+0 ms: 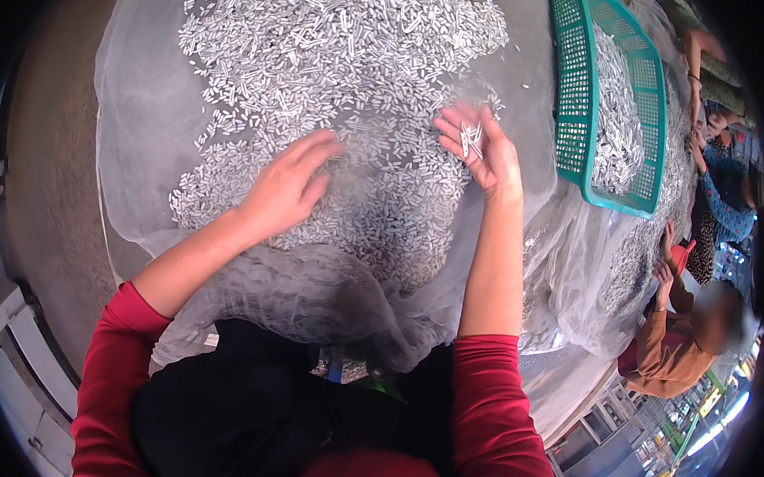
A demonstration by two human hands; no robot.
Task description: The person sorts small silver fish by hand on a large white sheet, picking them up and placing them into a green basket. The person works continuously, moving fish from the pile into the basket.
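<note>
A wide layer of small silvery-white rod-shaped pieces [322, 57] lies spread on a pale mesh cloth [141, 100] before me. My left hand [286, 183] is just over the near-left part of the layer, its fingers stretched out and apart, with nothing seen in it. My right hand [498, 163] is turned palm up at the layer's right side and holds several longer, thin white rods [469, 138] on its fingers and palm. Between the two hands, a patch of pieces is blurred.
A green plastic basket [573, 93], partly filled with similar silvery pieces, stands to the right. Bunched mesh [311, 291] lies along the near edge. Farther right, other people [676, 345] reach toward another spread of pieces [632, 266]. Brown floor [54, 139] shows at left.
</note>
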